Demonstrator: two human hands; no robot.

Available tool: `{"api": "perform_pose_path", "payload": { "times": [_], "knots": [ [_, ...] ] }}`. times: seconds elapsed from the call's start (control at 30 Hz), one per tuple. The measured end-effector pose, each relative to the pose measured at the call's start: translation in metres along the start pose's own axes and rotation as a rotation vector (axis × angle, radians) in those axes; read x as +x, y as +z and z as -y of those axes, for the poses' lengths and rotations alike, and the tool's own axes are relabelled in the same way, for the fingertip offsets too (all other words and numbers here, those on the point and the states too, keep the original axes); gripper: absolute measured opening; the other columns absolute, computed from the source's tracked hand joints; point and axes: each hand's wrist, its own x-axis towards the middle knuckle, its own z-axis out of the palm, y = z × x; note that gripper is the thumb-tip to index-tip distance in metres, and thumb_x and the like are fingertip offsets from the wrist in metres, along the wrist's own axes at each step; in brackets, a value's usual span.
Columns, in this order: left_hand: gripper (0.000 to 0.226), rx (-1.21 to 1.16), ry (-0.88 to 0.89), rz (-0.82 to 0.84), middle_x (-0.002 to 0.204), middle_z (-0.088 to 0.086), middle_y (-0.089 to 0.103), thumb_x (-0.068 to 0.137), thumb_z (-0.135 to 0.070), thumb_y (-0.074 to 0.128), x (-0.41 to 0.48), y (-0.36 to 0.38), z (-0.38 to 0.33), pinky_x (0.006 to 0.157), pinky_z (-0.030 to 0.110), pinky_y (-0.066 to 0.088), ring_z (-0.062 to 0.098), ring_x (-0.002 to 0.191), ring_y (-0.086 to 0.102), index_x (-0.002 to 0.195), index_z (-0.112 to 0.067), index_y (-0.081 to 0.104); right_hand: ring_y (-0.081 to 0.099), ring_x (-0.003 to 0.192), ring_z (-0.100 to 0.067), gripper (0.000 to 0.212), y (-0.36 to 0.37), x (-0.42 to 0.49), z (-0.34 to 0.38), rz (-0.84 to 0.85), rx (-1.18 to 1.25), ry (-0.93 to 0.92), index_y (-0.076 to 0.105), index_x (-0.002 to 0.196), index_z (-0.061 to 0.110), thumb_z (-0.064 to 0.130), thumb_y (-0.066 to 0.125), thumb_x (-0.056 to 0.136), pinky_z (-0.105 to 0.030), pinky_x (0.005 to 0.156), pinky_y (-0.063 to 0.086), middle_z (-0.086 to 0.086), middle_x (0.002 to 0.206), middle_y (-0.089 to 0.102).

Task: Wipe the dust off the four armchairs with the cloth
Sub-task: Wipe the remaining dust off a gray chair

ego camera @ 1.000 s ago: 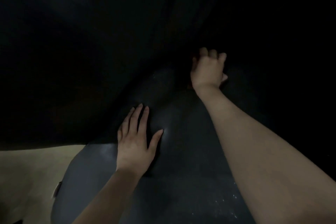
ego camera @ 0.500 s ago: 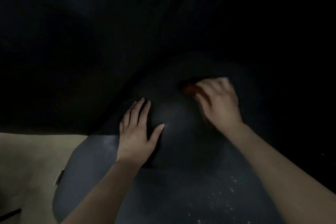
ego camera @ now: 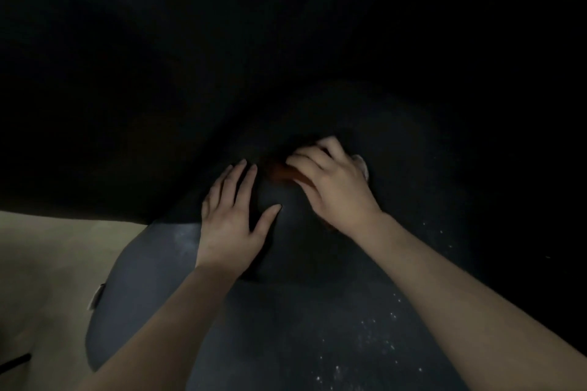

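A small pale tag (ego camera: pixel 96 298) sticks out from the left edge of the armchair (ego camera: pixel 152 295), but it is too small and dim for any writing to be read. The armchair is covered in a dark, smooth, bluish-grey material. Its rounded near part catches a little light, while the parts farther back are lost in near-black shadow. White dust specks (ego camera: pixel 374 336) are scattered across the seat surface at the lower right. The cloth (ego camera: pixel 281 173) shows only as a dim reddish-brown patch lying on the armchair's rounded surface, and most of it is hidden. The right hand (ego camera: pixel 336 190) presses down on the cloth with its fingers curled over it, and the visible part pokes out just past the fingertips on the left. The left hand (ego camera: pixel 228 225) lies flat on the armchair just beside the cloth, fingers straight and slightly spread, thumb angled out, holding nothing. Pale beige floor (ego camera: pixel 41 263) shows at the lower left.
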Motion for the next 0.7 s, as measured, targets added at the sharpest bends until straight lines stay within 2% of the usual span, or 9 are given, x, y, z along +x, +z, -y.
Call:
{"api": "perform_pose_path", "payload": {
  "times": [0.13,0.23,0.3,0.33,0.37,0.47,0.57,0.63,0.7],
  "knots": [
    [0.075,0.015,0.006,0.016,0.157,0.007,0.033,0.092,-0.059,0.034,-0.001,-0.005,-0.004,0.114,0.047,0.025,0.022,0.142,0.021,0.150,-0.011,0.037,0.048,0.107,-0.026,0.031,-0.018,-0.033,-0.029,-0.068,-0.051,0.070,0.068,0.118,0.015,0.024,0.059,0.090,-0.046,0.063,0.055,-0.002,0.118,0.067],
    [0.075,0.022,0.008,0.021,0.159,0.007,0.030,0.093,-0.059,0.031,-0.003,-0.009,-0.007,0.116,0.046,0.022,0.024,0.145,0.021,0.151,-0.011,0.036,0.048,0.111,-0.032,0.031,-0.028,-0.025,-0.050,-0.128,-0.061,0.343,0.064,0.123,0.012,0.020,0.058,0.094,-0.052,0.074,0.054,-0.007,0.121,0.065],
    [0.074,0.019,-0.006,0.033,0.161,0.005,0.027,0.094,-0.059,0.029,-0.005,-0.011,-0.010,0.117,0.046,0.020,0.024,0.147,0.019,0.152,-0.013,0.034,0.042,0.120,-0.031,0.033,-0.027,-0.014,-0.049,-0.121,-0.041,0.558,0.059,0.130,0.016,0.020,0.056,0.097,-0.056,0.079,0.050,-0.005,0.128,0.059],
    [0.073,0.021,-0.012,0.038,0.161,0.004,0.026,0.095,-0.058,0.028,-0.008,-0.012,-0.011,0.117,0.046,0.020,0.023,0.148,0.018,0.152,-0.013,0.033,0.040,0.122,-0.030,0.034,-0.024,-0.010,-0.042,-0.112,-0.044,0.599,0.057,0.131,0.018,0.021,0.054,0.098,-0.057,0.080,0.049,-0.004,0.130,0.056],
    [0.072,0.027,-0.015,0.035,0.161,0.005,0.026,0.095,-0.057,0.029,-0.012,-0.013,-0.013,0.117,0.047,0.020,0.024,0.148,0.019,0.152,-0.013,0.033,0.040,0.122,-0.030,0.034,-0.021,-0.008,-0.031,-0.100,-0.045,0.574,0.057,0.131,0.019,0.021,0.054,0.098,-0.058,0.078,0.049,-0.003,0.130,0.056],
    [0.069,0.051,0.001,0.038,0.159,0.006,0.029,0.097,-0.054,0.031,-0.030,-0.016,-0.018,0.118,0.046,0.023,0.024,0.147,0.022,0.151,-0.013,0.034,0.044,0.116,-0.030,0.032,-0.013,-0.027,-0.003,-0.045,-0.061,0.300,0.062,0.125,0.016,0.021,0.061,0.094,-0.056,0.069,0.051,-0.004,0.126,0.060],
    [0.070,0.059,-0.022,0.091,0.162,0.001,0.024,0.096,-0.057,0.028,-0.054,-0.020,-0.021,0.118,0.038,0.015,0.018,0.149,0.016,0.154,-0.017,0.029,0.047,0.113,-0.026,0.034,-0.018,-0.066,0.007,0.003,-0.062,0.119,0.066,0.120,0.016,0.020,0.070,0.086,-0.051,0.064,0.052,-0.002,0.123,0.062],
    [0.070,0.075,-0.027,0.123,0.163,-0.002,0.021,0.096,-0.058,0.025,-0.070,-0.021,-0.023,0.117,0.036,0.011,0.016,0.150,0.013,0.155,-0.019,0.027,0.048,0.112,-0.025,0.034,-0.025,-0.092,0.003,0.029,-0.066,0.060,0.066,0.118,0.016,0.020,0.069,0.085,-0.050,0.064,0.054,-0.002,0.123,0.063],
    [0.070,0.095,-0.029,0.136,0.163,-0.002,0.021,0.097,-0.058,0.024,-0.083,-0.022,-0.022,0.117,0.038,0.014,0.017,0.150,0.013,0.155,-0.019,0.028,0.047,0.110,-0.025,0.033,-0.031,-0.106,-0.008,0.017,-0.090,0.107,0.067,0.118,0.015,0.021,0.068,0.085,-0.051,0.063,0.055,-0.002,0.123,0.064]
  ]
}}
